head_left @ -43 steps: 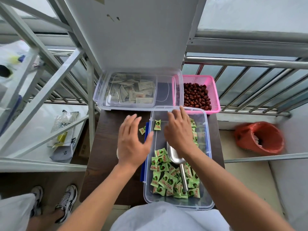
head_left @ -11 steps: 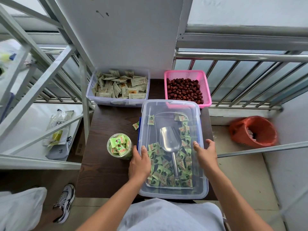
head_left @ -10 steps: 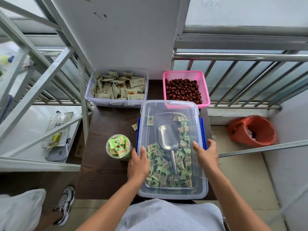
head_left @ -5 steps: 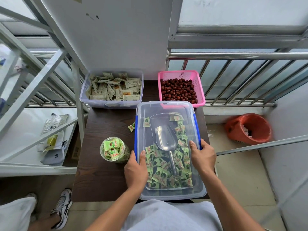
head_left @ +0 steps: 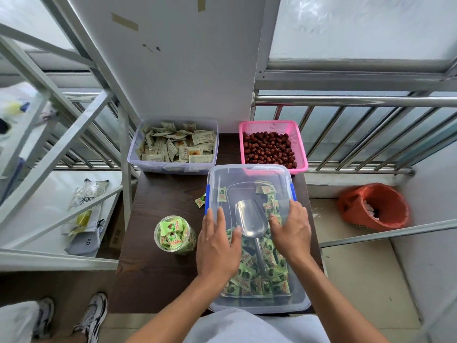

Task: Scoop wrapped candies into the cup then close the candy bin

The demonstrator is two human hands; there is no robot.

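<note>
The clear candy bin [head_left: 249, 174] sits on the dark table with its transparent lid on and blue side latches [head_left: 207, 199] down. Inside lie green wrapped candies [head_left: 257, 280] and a metal scoop [head_left: 251, 222]. My left hand [head_left: 217, 246] and my right hand [head_left: 291, 231] rest flat on the lid, fingers spread, holding nothing. A clear cup [head_left: 174, 235] filled with green candies stands left of the bin. One loose candy [head_left: 200, 201] lies on the table by the left latch.
A clear tub of beige sachets [head_left: 176, 146] and a pink basket of red dates [head_left: 272, 147] stand at the back. The dark table [head_left: 158, 280] is small; a metal railing runs behind it. An orange bin [head_left: 373, 206] stands on the floor at right.
The lid has come down from upright onto the bin. Both hands moved from the bin's side edges onto the top of the lid, and the blue latches now sit down.
</note>
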